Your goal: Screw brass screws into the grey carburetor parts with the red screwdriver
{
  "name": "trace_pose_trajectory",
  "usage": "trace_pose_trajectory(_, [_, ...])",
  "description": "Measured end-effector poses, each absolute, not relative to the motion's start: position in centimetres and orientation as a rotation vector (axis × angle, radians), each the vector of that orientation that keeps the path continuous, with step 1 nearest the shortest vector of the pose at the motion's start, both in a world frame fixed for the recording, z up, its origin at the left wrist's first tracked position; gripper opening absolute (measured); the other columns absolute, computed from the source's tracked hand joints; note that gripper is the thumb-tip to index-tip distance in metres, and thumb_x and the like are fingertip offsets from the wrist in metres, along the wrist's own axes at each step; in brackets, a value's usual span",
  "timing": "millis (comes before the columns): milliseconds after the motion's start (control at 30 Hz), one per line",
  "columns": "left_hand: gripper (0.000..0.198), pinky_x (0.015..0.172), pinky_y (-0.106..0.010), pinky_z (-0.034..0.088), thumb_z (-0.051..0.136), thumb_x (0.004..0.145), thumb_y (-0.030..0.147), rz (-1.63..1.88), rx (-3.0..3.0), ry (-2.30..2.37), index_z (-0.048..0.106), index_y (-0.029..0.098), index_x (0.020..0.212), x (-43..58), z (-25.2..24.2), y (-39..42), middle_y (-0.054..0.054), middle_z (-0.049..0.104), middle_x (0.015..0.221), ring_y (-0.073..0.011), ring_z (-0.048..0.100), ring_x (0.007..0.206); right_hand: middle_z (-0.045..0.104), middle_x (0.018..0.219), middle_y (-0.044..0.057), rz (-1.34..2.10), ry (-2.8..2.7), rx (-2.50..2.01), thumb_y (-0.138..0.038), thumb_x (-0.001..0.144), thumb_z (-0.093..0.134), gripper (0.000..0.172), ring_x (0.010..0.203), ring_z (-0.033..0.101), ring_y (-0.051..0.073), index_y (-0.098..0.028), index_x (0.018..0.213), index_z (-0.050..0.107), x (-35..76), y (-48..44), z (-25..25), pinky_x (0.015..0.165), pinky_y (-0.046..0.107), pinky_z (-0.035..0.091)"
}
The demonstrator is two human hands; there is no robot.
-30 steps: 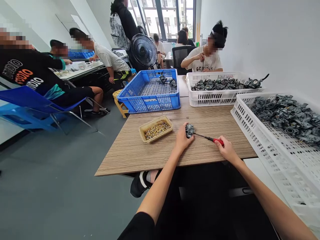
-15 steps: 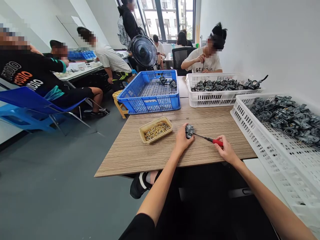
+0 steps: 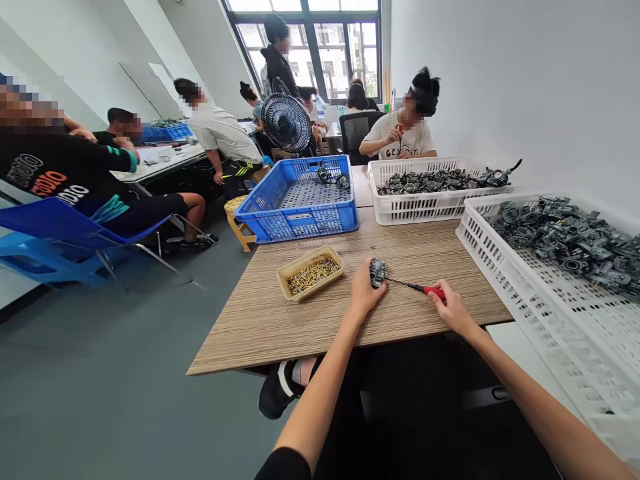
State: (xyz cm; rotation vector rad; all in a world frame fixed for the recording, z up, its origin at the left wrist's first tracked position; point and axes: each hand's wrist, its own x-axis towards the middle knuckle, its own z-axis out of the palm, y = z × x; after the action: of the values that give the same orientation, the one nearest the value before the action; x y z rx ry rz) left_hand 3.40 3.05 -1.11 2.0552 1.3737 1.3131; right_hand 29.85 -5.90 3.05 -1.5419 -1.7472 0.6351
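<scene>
My left hand (image 3: pixel 364 291) grips a small grey metal carburetor (image 3: pixel 378 273) on the wood-grain table (image 3: pixel 415 257), its fingers around the part's lower side. My right hand (image 3: pixel 451 308) holds a red-handled screwdriver (image 3: pixel 434 291) low over the tabletop. Its thin steel shaft reaches left and meets the carburetor. The exact point of contact is too small to make out. A shallow tan tray of brass screws (image 3: pixel 311 275) sits just left of my left hand.
A blue plastic crate (image 3: pixel 300 230) holds a few carburetors beyond the tray. White slatted crates (image 3: pixel 415 212) (image 3: pixel 487 257) full of grey carburetors stand at the far and right sides. A seated co-worker (image 3: pixel 403 137) works across the table. Other people, a floor fan and another table are beyond.
The whole view has tilted, so the table and crates sit lower and turned slightly. My hands still hold the carburetor and screwdriver together. The standing person at the back has shifted.
</scene>
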Motion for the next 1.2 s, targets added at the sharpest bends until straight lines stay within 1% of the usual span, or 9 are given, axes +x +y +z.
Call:
trace_pose_trajectory(100, [0.074,0.115,-0.049,0.051,0.074,0.078,0.020,1.309,2.053,1.376,0.047,0.021,0.147,3.41,-1.06,3.03,-0.013,0.067,0.137,-0.0315,0.064,0.130,0.052,0.061,-0.004,0.634,-1.748,-1.544,-0.057,0.102,0.045,0.033,0.054,0.049,0.019,-0.027,0.089,0.050,29.82,-5.90,3.08,0.059,0.031,0.039])
trace_pose_trajectory(267, [0.073,0.114,-0.050,0.052,0.074,0.078,0.022,1.321,2.039,1.375,0.048,0.021,0.146,3.38,-0.83,2.97,-0.013,0.068,0.134,-0.0314,0.065,0.128,0.057,0.068,-0.004,0.683,-1.769,-1.509,-0.050,0.096,0.054,0.026,0.057,0.053,0.020,-0.026,0.106,0.049,29.93,-5.94,2.93,0.059,0.031,0.040])
trace_pose_trajectory(367, [0.073,0.113,-0.050,0.052,0.074,0.078,0.021,1.315,2.046,1.378,0.048,0.022,0.146,3.38,-0.75,2.94,-0.013,0.068,0.133,-0.0314,0.065,0.127,0.058,0.069,-0.002,0.651,-1.751,-1.532,-0.052,0.098,0.050,0.025,0.057,0.053,0.021,-0.027,0.098,0.049,29.94,-5.81,2.76,0.060,0.032,0.039])
trace_pose_trajectory(533, [0.073,0.111,-0.048,0.053,0.074,0.079,0.022,1.307,2.053,1.381,0.047,0.021,0.146,3.35,-0.70,2.85,-0.012,0.068,0.133,-0.0307,0.066,0.125,0.050,0.063,-0.004,0.647,-1.733,-1.544,-0.059,0.101,0.046,0.035,0.055,0.048,0.019,-0.027,0.088,0.049,29.81,-5.79,2.91,0.060,0.031,0.037])
trace_pose_trajectory(733, [0.072,0.112,-0.048,0.052,0.073,0.079,0.022,1.327,2.032,1.385,0.047,0.020,0.146,3.36,-0.69,2.86,-0.013,0.068,0.133,-0.0303,0.066,0.126,0.056,0.068,-0.004,0.686,-1.766,-1.516,-0.053,0.096,0.052,0.028,0.058,0.052,0.021,-0.027,0.105,0.048,29.99,-5.79,2.78,0.061,0.032,0.040])
trace_pose_trajectory(833, [0.071,0.113,-0.048,0.052,0.074,0.079,0.022,1.332,2.022,1.379,0.048,0.020,0.145,3.37,-0.69,2.89,-0.013,0.068,0.133,-0.0304,0.066,0.126,0.052,0.065,-0.004,0.659,-1.759,-1.540,-0.054,0.098,0.048,0.028,0.057,0.050,0.020,-0.027,0.098,0.048,30.02,-5.63,2.67,0.061,0.032,0.039])
trace_pose_trajectory(967, [0.071,0.112,-0.048,0.053,0.074,0.079,0.022,1.328,2.010,1.371,0.048,0.021,0.144,3.39,-0.70,2.89,-0.012,0.068,0.132,-0.0303,0.066,0.125,0.051,0.064,-0.003,0.647,-1.745,-1.538,-0.059,0.102,0.042,0.036,0.056,0.049,0.020,-0.027,0.089,0.050,29.93,-5.59,2.88,0.061,0.031,0.039])
trace_pose_trajectory(1133, [0.071,0.112,-0.048,0.052,0.073,0.079,0.022,1.331,2.005,1.379,0.048,0.021,0.145,3.43,-0.69,2.89,-0.013,0.068,0.133,-0.0306,0.066,0.127,0.058,0.070,-0.003,0.693,-1.775,-1.505,-0.054,0.098,0.052,0.028,0.057,0.052,0.020,-0.027,0.103,0.050,30.04,-5.76,2.89,0.060,0.032,0.041])
trace_pose_trajectory(1200, [0.072,0.112,-0.048,0.053,0.073,0.079,0.022,1.332,2.004,1.377,0.048,0.022,0.145,3.44,-0.67,2.89,-0.012,0.068,0.133,-0.0303,0.066,0.126,0.058,0.069,-0.003,0.686,-1.779,-1.509,-0.051,0.095,0.055,0.026,0.058,0.053,0.021,-0.027,0.104,0.048,30.16,-5.73,2.68,0.060,0.032,0.041])
